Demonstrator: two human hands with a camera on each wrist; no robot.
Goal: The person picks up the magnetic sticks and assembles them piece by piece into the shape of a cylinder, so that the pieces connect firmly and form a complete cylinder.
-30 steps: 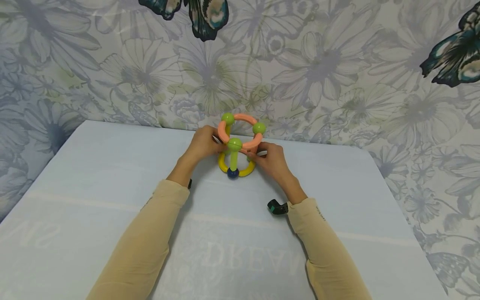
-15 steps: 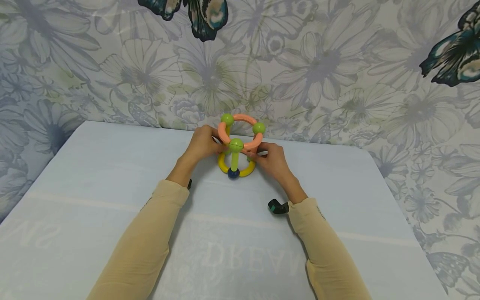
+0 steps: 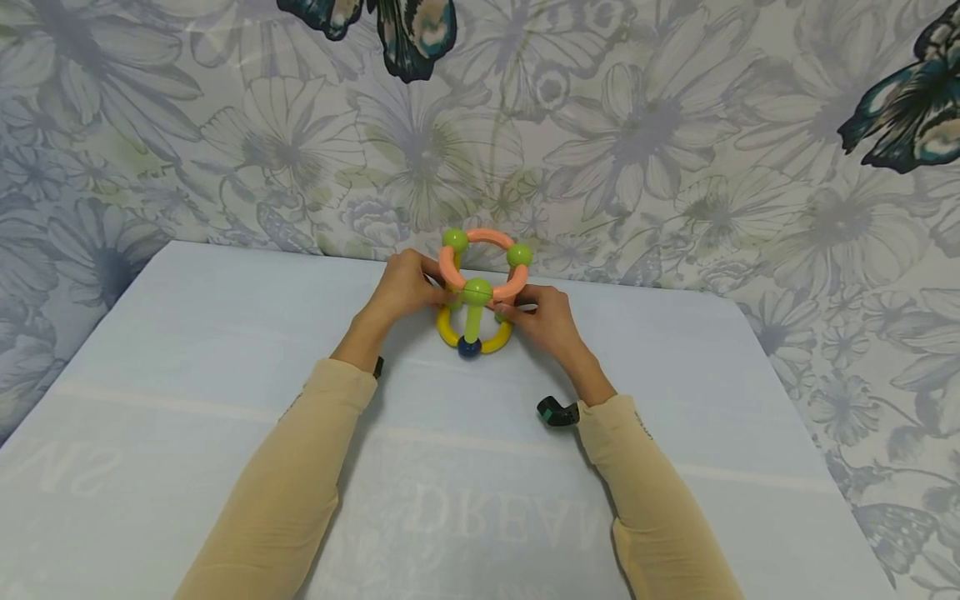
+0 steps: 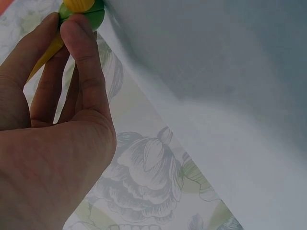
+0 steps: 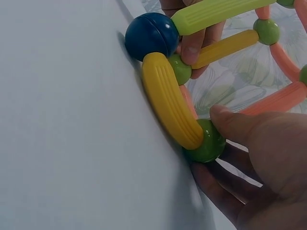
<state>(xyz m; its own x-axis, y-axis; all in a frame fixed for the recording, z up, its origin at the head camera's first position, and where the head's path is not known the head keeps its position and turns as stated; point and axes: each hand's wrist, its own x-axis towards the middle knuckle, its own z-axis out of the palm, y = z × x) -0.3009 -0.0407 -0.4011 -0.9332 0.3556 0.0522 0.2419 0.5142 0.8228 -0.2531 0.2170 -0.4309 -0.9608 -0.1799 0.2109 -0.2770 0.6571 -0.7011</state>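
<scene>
A magnetic stick-and-ball construction stands near the table's back edge. Its upper ring has curved orange rods (image 3: 487, 237) and green balls, and its lower ring has curved yellow rods (image 3: 495, 340). A light green upright rod (image 3: 472, 323) joins a green ball (image 3: 477, 291) above to a dark blue ball (image 3: 469, 347) at the front. On the left side, my left hand (image 3: 403, 287) pinches a green ball (image 4: 97, 17) between thumb and finger. Opposite, my right hand (image 3: 549, 321) grips another low green ball (image 5: 208, 143), where a yellow rod (image 5: 172, 103) ends. Fingers partly hide the uprights.
The white table (image 3: 225, 342) carries faint printed lettering. Close behind its back edge rises a floral wall (image 3: 645, 142) with butterfly decorations. A black wrist-worn device (image 3: 558, 412) projects beside the right sleeve (image 3: 645, 483).
The construction has shifted slightly to the right, most clearly its front upright and the balls at its two ends. Both hands keep their hold almost in the same place.
</scene>
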